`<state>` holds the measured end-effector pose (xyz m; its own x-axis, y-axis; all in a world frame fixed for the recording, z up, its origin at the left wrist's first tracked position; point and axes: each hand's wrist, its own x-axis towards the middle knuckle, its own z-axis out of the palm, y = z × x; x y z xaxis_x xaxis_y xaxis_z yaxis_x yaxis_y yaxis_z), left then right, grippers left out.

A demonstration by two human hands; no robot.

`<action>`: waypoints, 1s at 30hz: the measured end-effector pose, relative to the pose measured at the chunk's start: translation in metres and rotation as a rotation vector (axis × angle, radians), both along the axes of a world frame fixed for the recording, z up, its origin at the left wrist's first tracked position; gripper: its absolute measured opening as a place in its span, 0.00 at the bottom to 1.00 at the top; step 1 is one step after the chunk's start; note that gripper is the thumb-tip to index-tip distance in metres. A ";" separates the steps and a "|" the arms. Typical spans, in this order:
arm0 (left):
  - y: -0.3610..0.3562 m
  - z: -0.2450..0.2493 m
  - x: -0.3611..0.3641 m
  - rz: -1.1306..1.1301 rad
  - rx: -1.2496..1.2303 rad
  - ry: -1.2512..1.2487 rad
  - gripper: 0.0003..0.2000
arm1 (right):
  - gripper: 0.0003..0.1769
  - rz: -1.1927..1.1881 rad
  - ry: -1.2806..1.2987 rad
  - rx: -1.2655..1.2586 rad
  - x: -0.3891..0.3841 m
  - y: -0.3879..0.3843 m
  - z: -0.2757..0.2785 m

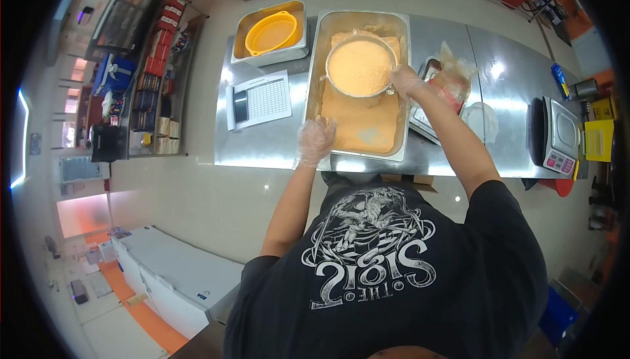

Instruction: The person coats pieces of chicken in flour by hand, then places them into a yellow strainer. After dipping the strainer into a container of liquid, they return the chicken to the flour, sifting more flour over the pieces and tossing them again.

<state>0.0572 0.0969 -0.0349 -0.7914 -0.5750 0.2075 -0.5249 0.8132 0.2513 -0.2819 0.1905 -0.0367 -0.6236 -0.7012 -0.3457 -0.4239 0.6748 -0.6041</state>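
Note:
A round metal sieve [359, 65], heaped with pale orange crumbly powder, is over a deep rectangular steel pan [401, 132]. More orange powder [357, 119] covers the pan's bottom, with a bare patch near its front end. My right hand [407, 82], in a clear plastic glove, is closed on the right side of the sieve's rim; its fingertips are partly hidden. At the pan's left rim, close to the front corner, my gloved left hand [317, 140] has its fingers curled over the edge.
Left of the pan are a steel tub [302, 50] with a yellow basket [272, 33] and a printed sheet [270, 100] with a dark phone [241, 105]. On the right lie a plastic bag [453, 83], a clear plastic sheet [481, 121] and a digital scale [561, 139].

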 end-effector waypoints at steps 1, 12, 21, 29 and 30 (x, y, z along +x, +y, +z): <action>0.001 0.000 0.000 0.006 0.009 0.006 0.19 | 0.25 -0.022 0.020 -0.020 -0.003 -0.002 -0.015; 0.002 -0.001 -0.001 0.025 0.041 0.110 0.19 | 0.24 0.144 0.048 -0.003 -0.015 0.005 0.005; 0.005 0.005 -0.001 0.023 -0.002 0.065 0.19 | 0.24 0.110 -0.002 0.042 -0.018 0.025 0.022; 0.004 0.001 0.000 0.025 0.002 0.096 0.18 | 0.25 0.100 -0.052 -0.013 -0.010 0.029 0.044; 0.003 -0.001 0.000 0.021 -0.006 0.109 0.18 | 0.25 0.097 -0.032 -0.017 -0.009 0.027 0.038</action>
<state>0.0572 0.1000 -0.0359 -0.7514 -0.5900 0.2954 -0.5121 0.8038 0.3029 -0.2911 0.2171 0.0013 -0.5415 -0.7636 -0.3517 -0.4671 0.6211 -0.6294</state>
